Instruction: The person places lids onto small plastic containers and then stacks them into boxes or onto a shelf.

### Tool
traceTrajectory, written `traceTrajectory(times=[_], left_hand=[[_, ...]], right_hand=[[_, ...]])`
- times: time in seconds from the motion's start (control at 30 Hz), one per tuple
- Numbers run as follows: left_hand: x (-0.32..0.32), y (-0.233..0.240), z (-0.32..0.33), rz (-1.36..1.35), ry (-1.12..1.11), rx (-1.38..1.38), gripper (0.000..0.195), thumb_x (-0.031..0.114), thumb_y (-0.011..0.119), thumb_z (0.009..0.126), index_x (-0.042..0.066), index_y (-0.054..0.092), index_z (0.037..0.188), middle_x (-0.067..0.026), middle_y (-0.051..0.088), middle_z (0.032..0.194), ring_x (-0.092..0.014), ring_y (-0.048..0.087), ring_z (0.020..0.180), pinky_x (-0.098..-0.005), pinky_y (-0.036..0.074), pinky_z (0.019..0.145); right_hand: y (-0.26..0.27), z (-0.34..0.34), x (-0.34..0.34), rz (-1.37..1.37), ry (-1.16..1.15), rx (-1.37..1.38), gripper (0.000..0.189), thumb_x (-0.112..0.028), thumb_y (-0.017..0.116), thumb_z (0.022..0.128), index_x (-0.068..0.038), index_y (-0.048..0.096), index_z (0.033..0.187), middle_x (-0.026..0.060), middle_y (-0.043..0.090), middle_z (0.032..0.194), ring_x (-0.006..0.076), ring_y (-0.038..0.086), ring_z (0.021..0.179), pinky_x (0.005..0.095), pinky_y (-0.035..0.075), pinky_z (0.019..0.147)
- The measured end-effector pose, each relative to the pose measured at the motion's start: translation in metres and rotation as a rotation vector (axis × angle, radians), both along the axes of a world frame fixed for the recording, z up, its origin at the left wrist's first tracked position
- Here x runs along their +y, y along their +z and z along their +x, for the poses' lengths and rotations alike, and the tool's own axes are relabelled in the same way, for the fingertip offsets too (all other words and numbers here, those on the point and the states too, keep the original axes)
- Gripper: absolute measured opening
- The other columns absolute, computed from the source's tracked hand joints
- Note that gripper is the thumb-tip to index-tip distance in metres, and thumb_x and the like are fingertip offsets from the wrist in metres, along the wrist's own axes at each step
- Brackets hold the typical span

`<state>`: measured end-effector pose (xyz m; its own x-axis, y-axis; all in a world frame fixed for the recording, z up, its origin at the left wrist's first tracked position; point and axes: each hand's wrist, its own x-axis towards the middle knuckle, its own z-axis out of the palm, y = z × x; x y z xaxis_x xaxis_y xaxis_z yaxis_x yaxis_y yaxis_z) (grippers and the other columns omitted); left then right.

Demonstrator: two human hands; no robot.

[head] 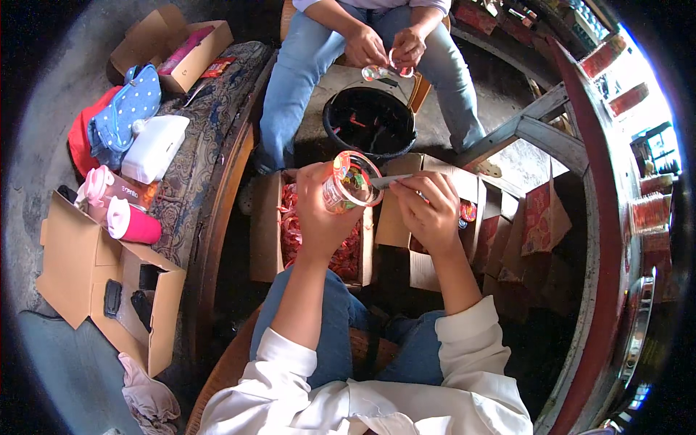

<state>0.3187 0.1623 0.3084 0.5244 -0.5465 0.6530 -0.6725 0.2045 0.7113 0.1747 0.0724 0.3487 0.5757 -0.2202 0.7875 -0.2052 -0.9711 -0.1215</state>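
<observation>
My left hand [321,225] is wrapped around a clear plastic cup [343,199] with a red printed rim, tilted so its mouth faces up and right. Between the fingers of my right hand [432,209] is a thin flat blade [390,181], its tip at the cup's rim. Below the cup, an open cardboard box [265,234] holds many red plastic scraps [291,244]. To its right, partly hidden by my right forearm, another open carton [392,220] has colourful round pieces [467,212] in it.
Opposite, a person's hands [365,48] work on a small plastic cup above a black bucket [370,122]. On the left, an upholstered bench [201,125] bears a white case [155,149], a pink tumbler [135,223] and an open box [163,321]. A wooden frame [598,261] stands right.
</observation>
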Motion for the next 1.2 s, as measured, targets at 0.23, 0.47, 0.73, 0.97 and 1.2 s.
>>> traceTrajectory(times=[0.23, 0.47, 0.73, 0.97, 1.2], left_hand=[[0.0, -0.002, 0.001, -0.005, -0.003, 0.006, 0.054, 0.013, 0.078, 0.059, 0.004, 0.05, 0.105, -0.0131, 0.052, 0.1, -0.03, 0.051, 0.094, -0.0392, 0.043, 0.082], [-0.002, 0.0, -0.003, -0.036, -0.052, 0.132, 0.05, 0.014, 0.078, 0.061, 0.003, 0.052, 0.103, -0.013, 0.056, 0.098, -0.028, 0.056, 0.089, -0.036, 0.046, 0.077], [-0.001, -0.001, -0.004, -0.026, -0.059, 0.188, 0.047, 0.014, 0.076, 0.063, 0.002, 0.053, 0.102, -0.0128, 0.06, 0.093, -0.027, 0.059, 0.084, -0.0352, 0.047, 0.075], [-0.004, -0.013, 0.0, -0.089, -0.043, 0.177, 0.045, 0.017, 0.075, 0.064, 0.002, 0.053, 0.101, -0.0133, 0.059, 0.09, -0.03, 0.058, 0.081, -0.0379, 0.045, 0.072], [-0.005, -0.012, -0.002, -0.059, -0.005, 0.13, 0.045, 0.019, 0.075, 0.063, 0.002, 0.054, 0.099, -0.0125, 0.06, 0.086, -0.031, 0.058, 0.077, -0.0392, 0.044, 0.069]], right_hand=[[0.001, 0.004, 0.003, 0.023, 0.019, -0.029, 0.014, -0.003, 0.065, 0.062, -0.004, 0.066, 0.076, 0.0023, 0.058, 0.077, 0.018, 0.056, 0.068, 0.0308, 0.045, 0.059], [-0.002, 0.003, 0.003, 0.064, 0.036, -0.023, 0.013, -0.003, 0.065, 0.062, -0.004, 0.065, 0.075, 0.0028, 0.057, 0.074, 0.0187, 0.055, 0.065, 0.0311, 0.044, 0.056], [-0.001, 0.004, 0.007, 0.083, 0.018, -0.038, 0.016, -0.001, 0.067, 0.058, -0.005, 0.064, 0.073, 0.0022, 0.056, 0.071, 0.0185, 0.054, 0.062, 0.0299, 0.044, 0.053], [0.002, 0.003, 0.013, 0.12, 0.06, -0.026, 0.017, 0.0, 0.067, 0.057, -0.005, 0.064, 0.073, 0.0016, 0.056, 0.071, 0.018, 0.054, 0.061, 0.0298, 0.047, 0.053], [-0.001, 0.004, 0.011, 0.111, 0.045, -0.014, 0.017, 0.0, 0.067, 0.057, -0.006, 0.064, 0.073, 0.0018, 0.057, 0.072, 0.0181, 0.054, 0.061, 0.03, 0.047, 0.054]])
